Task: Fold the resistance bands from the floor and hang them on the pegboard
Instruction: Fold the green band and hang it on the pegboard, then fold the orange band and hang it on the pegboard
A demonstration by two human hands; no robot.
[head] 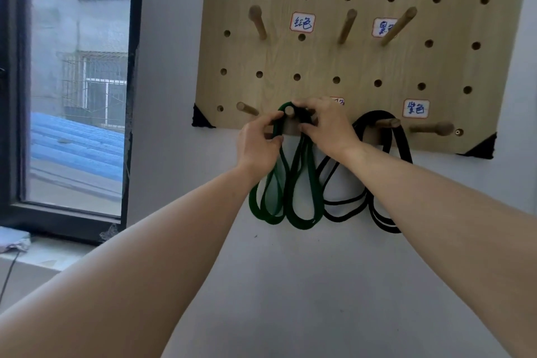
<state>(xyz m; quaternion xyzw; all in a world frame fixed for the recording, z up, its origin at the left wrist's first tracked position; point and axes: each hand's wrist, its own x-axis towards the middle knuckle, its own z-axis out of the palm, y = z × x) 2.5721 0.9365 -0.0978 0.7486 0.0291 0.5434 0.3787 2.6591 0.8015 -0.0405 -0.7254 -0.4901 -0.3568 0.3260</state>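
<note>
Wooden pegboard (319,61) is mounted on a white wall (290,285), w/ a window (78,81) to the left.

1. Green resistance band (302,212): folded into several loops. We find its top draped over a bottom-row peg (289,110); the peg tip shows through the top loop. The loops hang down past the board's lower edge, against the wall.
2. Left hand (258,142): clamped on the green band's left strands just below the peg, thumb & fingers pinching them.
3. Right hand (325,125): fingers curled over the band's top, on the right side of the same peg, thumb below. Both hands sit close together, one either side of the peg, approx. level.
4. Black resistance band (405,148): also folded, hung on the next peg (389,122) to the right, untouched. Its loops hang just beside the green ones; we can't tell whether they touch.

Other items we note: a bare peg (247,108) left of the green band, another (433,128) at far right, three bare pegs in an upper row. Handwritten labels (302,22) (416,109) are stuck on the board. One more label is partly hidden behind the right hand.
</note>
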